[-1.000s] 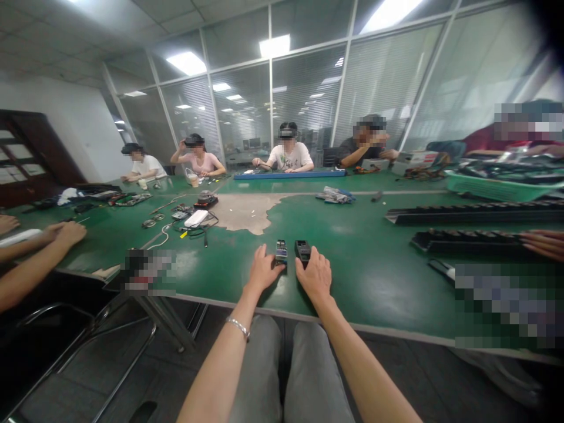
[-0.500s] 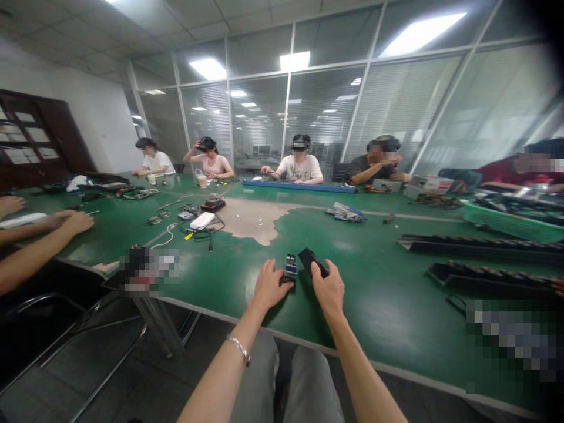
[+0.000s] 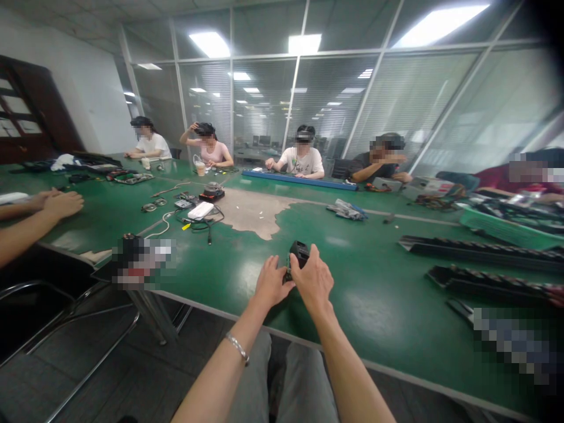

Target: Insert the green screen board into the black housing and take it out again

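Note:
Low over the near part of the green table, my left hand (image 3: 269, 283) has its thumb and fingers closed around a small circuit board (image 3: 288, 272), mostly covered by the hands. My right hand (image 3: 315, 279) grips a black box-shaped housing (image 3: 300, 251), its open, slotted side turned partly upward. The housing stands right against the far side of the board. Whether the board sits partly inside it, I cannot tell. A bracelet (image 3: 238, 348) circles my left wrist.
Left of centre lie a white adapter box (image 3: 201, 211) and cables. Gloves (image 3: 346, 210) are farther back, with a blue bar (image 3: 299, 180) behind. Black channels (image 3: 476, 249) and a green basket (image 3: 511, 228) occupy the right. A co-worker's hands (image 3: 64, 202) rest at the left.
My right hand has moved left and tilted the black housing, bringing it from beside the circuit board up against it. The board's ports are now hidden. My left hand stays nearly in place.

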{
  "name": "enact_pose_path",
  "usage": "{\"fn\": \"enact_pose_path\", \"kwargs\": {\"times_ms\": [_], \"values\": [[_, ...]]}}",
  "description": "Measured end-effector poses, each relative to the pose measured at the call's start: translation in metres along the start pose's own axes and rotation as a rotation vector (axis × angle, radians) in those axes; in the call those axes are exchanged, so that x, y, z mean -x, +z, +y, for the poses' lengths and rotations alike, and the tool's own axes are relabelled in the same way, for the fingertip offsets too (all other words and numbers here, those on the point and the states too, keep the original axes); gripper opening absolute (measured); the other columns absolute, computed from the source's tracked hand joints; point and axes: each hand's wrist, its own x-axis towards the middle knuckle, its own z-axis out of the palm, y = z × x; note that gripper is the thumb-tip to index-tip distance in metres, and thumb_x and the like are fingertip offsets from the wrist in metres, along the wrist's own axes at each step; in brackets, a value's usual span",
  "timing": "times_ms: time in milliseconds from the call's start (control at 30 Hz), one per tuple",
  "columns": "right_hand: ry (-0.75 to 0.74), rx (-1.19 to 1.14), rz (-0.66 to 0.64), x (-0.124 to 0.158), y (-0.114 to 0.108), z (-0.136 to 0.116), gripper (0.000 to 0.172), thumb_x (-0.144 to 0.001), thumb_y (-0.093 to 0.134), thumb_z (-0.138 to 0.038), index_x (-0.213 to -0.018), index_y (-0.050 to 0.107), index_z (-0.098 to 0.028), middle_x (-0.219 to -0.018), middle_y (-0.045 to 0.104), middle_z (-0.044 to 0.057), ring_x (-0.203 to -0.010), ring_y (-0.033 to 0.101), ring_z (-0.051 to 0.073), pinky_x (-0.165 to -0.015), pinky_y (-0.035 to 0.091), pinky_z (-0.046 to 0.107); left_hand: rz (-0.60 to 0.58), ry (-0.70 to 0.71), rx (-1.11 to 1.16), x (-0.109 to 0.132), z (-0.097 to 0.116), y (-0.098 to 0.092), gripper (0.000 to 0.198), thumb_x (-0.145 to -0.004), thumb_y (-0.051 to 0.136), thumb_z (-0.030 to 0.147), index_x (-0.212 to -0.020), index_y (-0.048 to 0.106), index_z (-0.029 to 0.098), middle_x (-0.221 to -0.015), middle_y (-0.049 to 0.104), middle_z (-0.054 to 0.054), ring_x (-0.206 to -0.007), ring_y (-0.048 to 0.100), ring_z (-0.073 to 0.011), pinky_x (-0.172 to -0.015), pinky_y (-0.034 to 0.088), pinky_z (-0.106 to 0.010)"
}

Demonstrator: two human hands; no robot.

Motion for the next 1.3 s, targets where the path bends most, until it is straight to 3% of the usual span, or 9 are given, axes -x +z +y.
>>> {"fn": "enact_pose_path", "kwargs": {"times_ms": [167, 300, 467, 600, 767, 1000, 1133, 1300], "values": [[-0.032, 0.050, -0.015, 0.003, 0.007, -0.004, 0.067, -0.095, 0.042, -0.053, -0.145, 0.037, -0.009, -0.104, 0.068, 0.017, -0.096, 0.065, 0.031, -0.079, 0.044, 0.037, 0.031, 0.040, -0.020, 0.000, 0.000, 0.000, 0.041, -0.085, 0.065, 0.036, -0.123, 0.066, 0.021, -0.150, 0.045, -0.013, -0.141, 0.036, -0.0335, -0.118, 0.030, -0.051], [-0.057, 0.087, -0.027, 0.011, 0.012, -0.005, 0.069, -0.095, 0.043, -0.051, -0.148, 0.032, -0.008, -0.107, 0.068, 0.016, -0.100, 0.064, 0.030, -0.081, 0.044, 0.036, 0.058, 0.067, -0.038, -0.002, -0.003, 0.004, 0.045, -0.084, 0.061, 0.032, -0.126, 0.062, 0.015, -0.145, 0.049, -0.017, -0.141, 0.037, -0.0337, -0.118, 0.031, -0.051], [-0.065, 0.091, -0.068, 0.020, 0.019, -0.001, 0.072, -0.095, 0.043, -0.052, -0.149, 0.029, -0.006, -0.110, 0.067, 0.018, -0.104, 0.063, 0.029, -0.086, 0.042, 0.036, 0.128, 0.031, -0.028, -0.005, -0.009, 0.011, 0.058, -0.090, 0.047, 0.027, -0.144, 0.040, 0.008, -0.150, 0.043, -0.021, -0.144, 0.033, -0.0340, -0.117, 0.032, -0.056], [-0.049, 0.061, -0.105, 0.023, 0.025, 0.008, 0.077, -0.093, 0.047, -0.055, -0.151, 0.027, -0.008, -0.117, 0.066, 0.018, -0.107, 0.062, 0.030, -0.087, 0.043, 0.036, 0.103, 0.042, -0.025, -0.006, -0.008, 0.013, 0.068, -0.088, 0.044, 0.025, -0.151, 0.024, 0.004, -0.155, 0.034, -0.022, -0.147, 0.026, -0.0336, -0.119, 0.029, -0.055], [0.003, 0.004, -0.179, 0.024, 0.032, 0.020, 0.084, -0.089, 0.048, -0.062, -0.149, 0.033, -0.006, -0.125, 0.062, 0.019, -0.113, 0.059, 0.031, -0.091, 0.044, 0.037, 0.025, 0.014, -0.068, -0.006, -0.005, 0.010, 0.073, -0.083, 0.049, 0.026, -0.148, 0.029, -0.001, -0.158, 0.028, -0.025, -0.149, 0.019, -0.0351, -0.121, 0.024, -0.051], [0.000, -0.090, -0.134, 0.024, 0.033, 0.022, 0.080, -0.085, 0.053, -0.059, -0.145, 0.040, -0.008, -0.131, 0.058, 0.020, -0.123, 0.052, 0.031, -0.098, 0.042, 0.037, 0.019, -0.039, -0.057, -0.006, -0.002, 0.007, 0.068, -0.087, 0.044, 0.024, -0.147, 0.030, -0.004, -0.159, 0.024, -0.027, -0.150, 0.017, -0.0343, -0.122, 0.023, -0.048], [-0.009, -0.060, -0.112, 0.022, 0.025, 0.014, 0.077, -0.088, 0.051, -0.056, -0.147, 0.037, -0.008, -0.128, 0.060, 0.019, -0.120, 0.055, 0.030, -0.098, 0.042, 0.037, 0.047, -0.029, -0.038, -0.007, -0.004, 0.009, 0.065, -0.091, 0.042, 0.027, -0.147, 0.030, -0.002, -0.159, 0.024, -0.026, -0.150, 0.017, -0.0337, -0.121, 0.024, -0.050], [0.011, 0.023, -0.146, 0.018, 0.013, 0.005, 0.075, -0.089, 0.050, -0.051, -0.149, 0.032, -0.011, -0.114, 0.067, 0.015, -0.105, 0.063, 0.029, -0.086, 0.045, 0.037, 0.039, 0.001, -0.038, -0.009, -0.007, 0.013, 0.069, -0.091, 0.041, 0.032, -0.150, 0.025, -0.001, -0.158, 0.027, -0.026, -0.149, 0.021, -0.0333, -0.121, 0.025, -0.051]]}}
